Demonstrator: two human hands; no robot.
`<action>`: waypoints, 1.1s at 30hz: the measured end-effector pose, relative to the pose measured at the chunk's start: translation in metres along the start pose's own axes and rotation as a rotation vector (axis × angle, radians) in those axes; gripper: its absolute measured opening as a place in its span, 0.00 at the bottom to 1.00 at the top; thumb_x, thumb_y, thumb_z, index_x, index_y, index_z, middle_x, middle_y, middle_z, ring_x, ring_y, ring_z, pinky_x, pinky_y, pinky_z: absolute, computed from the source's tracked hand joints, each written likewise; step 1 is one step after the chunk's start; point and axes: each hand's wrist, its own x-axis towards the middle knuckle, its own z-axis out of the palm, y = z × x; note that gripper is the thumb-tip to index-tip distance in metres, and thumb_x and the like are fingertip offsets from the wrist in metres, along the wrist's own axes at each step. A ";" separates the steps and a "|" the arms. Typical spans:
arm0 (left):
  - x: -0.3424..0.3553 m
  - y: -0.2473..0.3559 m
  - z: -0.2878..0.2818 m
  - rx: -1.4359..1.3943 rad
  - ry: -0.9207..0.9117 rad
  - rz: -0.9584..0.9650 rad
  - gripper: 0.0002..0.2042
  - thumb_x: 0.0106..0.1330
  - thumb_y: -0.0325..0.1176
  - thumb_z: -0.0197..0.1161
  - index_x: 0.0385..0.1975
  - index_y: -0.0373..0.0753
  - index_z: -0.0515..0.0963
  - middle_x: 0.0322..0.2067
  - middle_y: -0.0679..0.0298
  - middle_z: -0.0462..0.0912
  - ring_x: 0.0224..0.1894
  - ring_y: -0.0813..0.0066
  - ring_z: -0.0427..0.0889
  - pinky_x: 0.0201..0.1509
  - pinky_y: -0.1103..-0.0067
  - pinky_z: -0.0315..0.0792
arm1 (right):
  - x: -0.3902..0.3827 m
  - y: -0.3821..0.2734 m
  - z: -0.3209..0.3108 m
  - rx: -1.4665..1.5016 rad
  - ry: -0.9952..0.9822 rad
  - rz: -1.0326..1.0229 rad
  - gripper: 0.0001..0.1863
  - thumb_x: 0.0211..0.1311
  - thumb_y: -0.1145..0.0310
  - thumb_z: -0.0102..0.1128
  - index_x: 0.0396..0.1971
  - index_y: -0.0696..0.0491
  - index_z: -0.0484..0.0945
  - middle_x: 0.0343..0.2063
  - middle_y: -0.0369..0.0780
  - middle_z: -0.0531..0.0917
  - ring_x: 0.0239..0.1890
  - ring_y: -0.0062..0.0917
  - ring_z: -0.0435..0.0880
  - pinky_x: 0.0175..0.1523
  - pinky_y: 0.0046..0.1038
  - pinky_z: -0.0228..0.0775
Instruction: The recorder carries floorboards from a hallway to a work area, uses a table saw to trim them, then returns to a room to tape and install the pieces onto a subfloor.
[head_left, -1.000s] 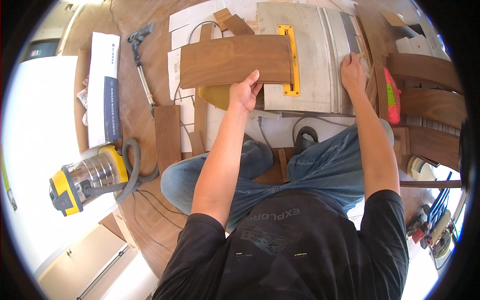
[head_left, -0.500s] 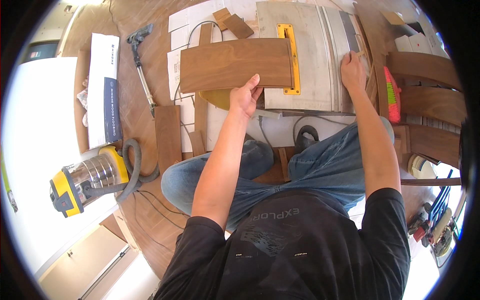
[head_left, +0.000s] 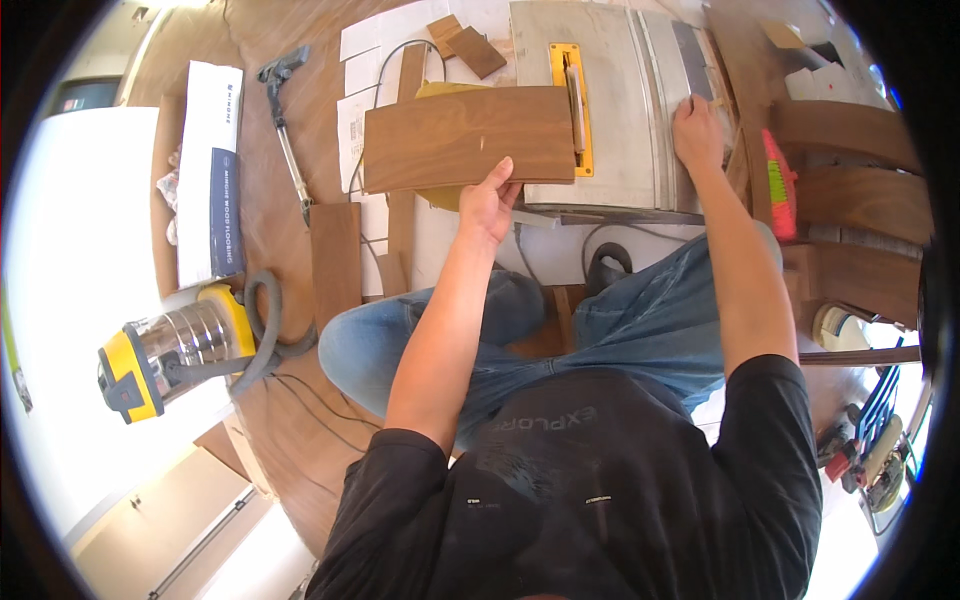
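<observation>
My left hand (head_left: pixel 490 205) grips the near edge of a brown wood floorboard (head_left: pixel 465 140), thumb on top and fingers beneath. The board lies across the left part of a grey table saw's top (head_left: pixel 620 120), its left end overhanging. Its right end meets the blade slot in the yellow insert plate (head_left: pixel 587 150), where a thin upright blade (head_left: pixel 574 95) shows. My right hand (head_left: pixel 700 135) rests with curled fingers at the saw top's right side, beside a long rail (head_left: pixel 655 130). What those fingers hold, if anything, is hidden.
Two small wood offcuts (head_left: pixel 476 52) lie beyond the board. A yellow shop vacuum (head_left: pixel 185 350) with a grey hose stands at left, near a long carton (head_left: pixel 212 180) and a floor nozzle (head_left: pixel 285 65). Stacked boards (head_left: pixel 850 200) sit at right. Cables run across the floor.
The floorboard has shifted toward me and slightly left against the yellow insert, uncovering more of the blade. My left hand moved with it. My right hand stays by the rail.
</observation>
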 end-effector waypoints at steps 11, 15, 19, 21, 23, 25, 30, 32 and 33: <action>-0.166 0.224 -0.091 -0.502 -0.115 0.572 0.11 0.71 0.31 0.67 0.49 0.37 0.79 0.46 0.62 0.85 0.46 0.71 0.84 0.51 0.75 0.83 | 0.042 0.115 0.009 -0.718 0.120 -0.594 0.15 0.73 0.69 0.45 0.42 0.60 0.82 0.39 0.47 0.86 0.46 0.37 0.85 0.55 0.32 0.75; -0.241 0.235 -0.226 -0.321 0.320 0.810 0.10 0.72 0.32 0.66 0.49 0.39 0.79 0.46 0.67 0.83 0.46 0.73 0.82 0.50 0.78 0.81 | -0.005 0.011 0.011 0.031 -0.034 -0.066 0.24 0.73 0.58 0.49 0.51 0.64 0.81 0.51 0.57 0.83 0.54 0.52 0.80 0.60 0.45 0.71; -0.235 0.193 -0.345 -0.399 0.574 0.757 0.09 0.71 0.31 0.67 0.47 0.40 0.79 0.45 0.67 0.83 0.47 0.73 0.81 0.51 0.75 0.81 | -0.010 -0.004 0.015 -0.025 -0.048 -0.117 0.26 0.73 0.56 0.48 0.53 0.64 0.81 0.51 0.56 0.83 0.54 0.52 0.80 0.62 0.46 0.69; -0.228 0.174 -0.393 -0.563 0.716 0.703 0.08 0.71 0.31 0.67 0.45 0.41 0.78 0.43 0.67 0.82 0.46 0.71 0.81 0.51 0.74 0.81 | -0.019 -0.018 0.014 -0.069 -0.117 -0.081 0.27 0.73 0.56 0.48 0.55 0.64 0.79 0.53 0.56 0.83 0.56 0.50 0.80 0.63 0.46 0.69; -0.217 0.165 -0.420 -0.675 0.774 0.671 0.07 0.71 0.31 0.67 0.45 0.41 0.78 0.42 0.66 0.82 0.46 0.70 0.81 0.51 0.73 0.81 | -0.012 0.002 0.011 -0.063 -0.086 -0.082 0.26 0.73 0.57 0.48 0.54 0.66 0.80 0.52 0.57 0.83 0.55 0.51 0.80 0.63 0.46 0.69; -0.225 0.148 -0.456 -0.778 0.859 0.644 0.07 0.71 0.31 0.67 0.45 0.41 0.78 0.41 0.65 0.82 0.45 0.69 0.81 0.51 0.73 0.81 | -0.016 0.012 0.007 -0.122 -0.064 -0.133 0.26 0.73 0.57 0.48 0.52 0.66 0.81 0.51 0.58 0.83 0.54 0.52 0.81 0.61 0.46 0.71; -0.285 0.069 -0.561 -1.134 1.039 0.787 0.09 0.72 0.32 0.66 0.48 0.43 0.78 0.44 0.64 0.82 0.47 0.67 0.82 0.54 0.72 0.79 | -0.015 0.016 -0.001 -0.132 -0.069 -0.119 0.24 0.72 0.58 0.49 0.49 0.65 0.82 0.48 0.56 0.84 0.51 0.50 0.82 0.59 0.46 0.72; -0.335 0.018 -0.609 -1.178 1.103 0.858 0.09 0.72 0.32 0.66 0.48 0.43 0.78 0.45 0.63 0.83 0.47 0.66 0.82 0.55 0.71 0.79 | -0.018 0.008 0.007 -0.147 -0.092 -0.132 0.24 0.72 0.57 0.49 0.49 0.64 0.82 0.48 0.55 0.84 0.51 0.49 0.82 0.58 0.46 0.73; -0.350 0.001 -0.626 -1.206 1.121 0.920 0.09 0.72 0.33 0.66 0.49 0.43 0.78 0.45 0.63 0.83 0.48 0.66 0.82 0.55 0.70 0.79 | -0.021 0.007 0.011 -0.156 -0.082 -0.113 0.24 0.72 0.57 0.49 0.49 0.64 0.82 0.48 0.54 0.85 0.51 0.48 0.83 0.58 0.46 0.73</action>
